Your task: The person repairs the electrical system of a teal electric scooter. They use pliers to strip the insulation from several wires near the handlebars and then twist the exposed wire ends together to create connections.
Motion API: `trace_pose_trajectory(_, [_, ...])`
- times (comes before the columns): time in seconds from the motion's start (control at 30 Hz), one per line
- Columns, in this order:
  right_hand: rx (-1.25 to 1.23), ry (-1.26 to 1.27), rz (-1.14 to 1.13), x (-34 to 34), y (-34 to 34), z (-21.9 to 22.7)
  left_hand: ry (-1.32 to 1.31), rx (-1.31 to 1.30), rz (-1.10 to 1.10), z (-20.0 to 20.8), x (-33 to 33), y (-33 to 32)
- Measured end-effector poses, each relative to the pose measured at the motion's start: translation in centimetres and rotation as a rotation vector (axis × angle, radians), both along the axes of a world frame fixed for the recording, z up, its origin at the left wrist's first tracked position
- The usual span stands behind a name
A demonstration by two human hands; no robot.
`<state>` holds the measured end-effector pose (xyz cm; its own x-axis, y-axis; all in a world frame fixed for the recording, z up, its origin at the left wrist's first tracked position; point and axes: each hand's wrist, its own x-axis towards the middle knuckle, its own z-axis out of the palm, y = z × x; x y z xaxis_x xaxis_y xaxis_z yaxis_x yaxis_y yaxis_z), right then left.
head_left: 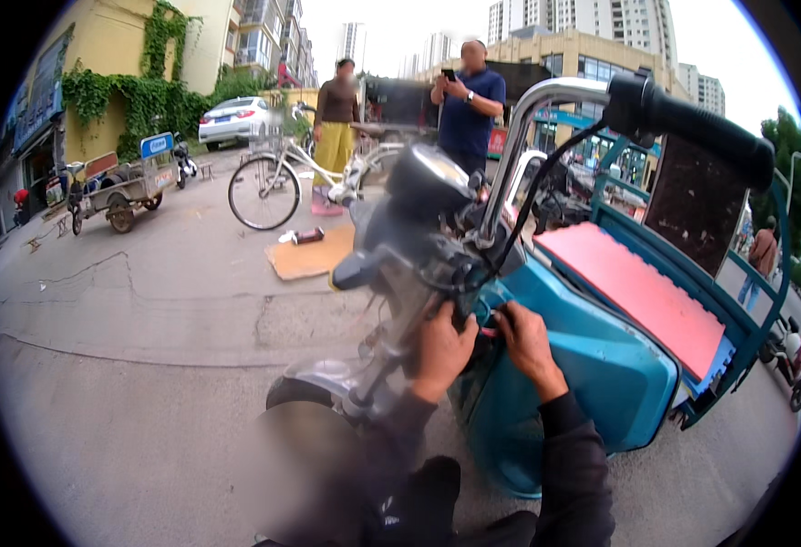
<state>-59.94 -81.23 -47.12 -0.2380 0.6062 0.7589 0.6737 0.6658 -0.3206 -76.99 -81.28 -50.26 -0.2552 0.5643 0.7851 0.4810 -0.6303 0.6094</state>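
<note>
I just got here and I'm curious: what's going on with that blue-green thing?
Someone has both bare hands at the front of a teal cargo vehicle, below its silver handlebar. The left hand and right hand are close together, fingers by a small part there, too hidden to make out. A pink mat lies in the back. Beyond, near a white bicycle, a person in a dark blue shirt holds a phone.
</note>
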Motion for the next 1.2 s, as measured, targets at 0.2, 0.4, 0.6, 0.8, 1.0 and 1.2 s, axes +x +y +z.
trace_pose_trajectory(0.2, [0.03,0.05,0.045,0.2,0.5,-0.8,0.04,-0.006,-0.029,0.5,-0.2,-0.1])
trace_pose_trajectory(0.4, [0.05,-0.075,0.033,0.8,0.5,-0.5,0.066,0.006,-0.022,1.2,-0.2,-0.1])
trace_pose_trajectory(0.6, [0.245,-0.228,-0.174,0.1,0.0,-1.9,-0.002,-0.048,-0.133,0.5,-0.4,0.4])
trace_pose_trajectory(0.8, [0.224,-0.243,-0.233,0.3,0.3,-2.4,0.02,-0.006,-0.114,-0.2,-0.2,1.1])
trace_pose_trajectory(1.0, [0.172,-0.238,-0.181,0.8,0.1,-2.0,-0.041,-0.034,-0.182,-0.6,-0.3,1.6])
trace_pose_trajectory(1.2, [-0.068,-0.249,-0.129,1.1,0.6,-0.6,-0.107,-0.056,-0.244,-0.9,-0.2,1.6])
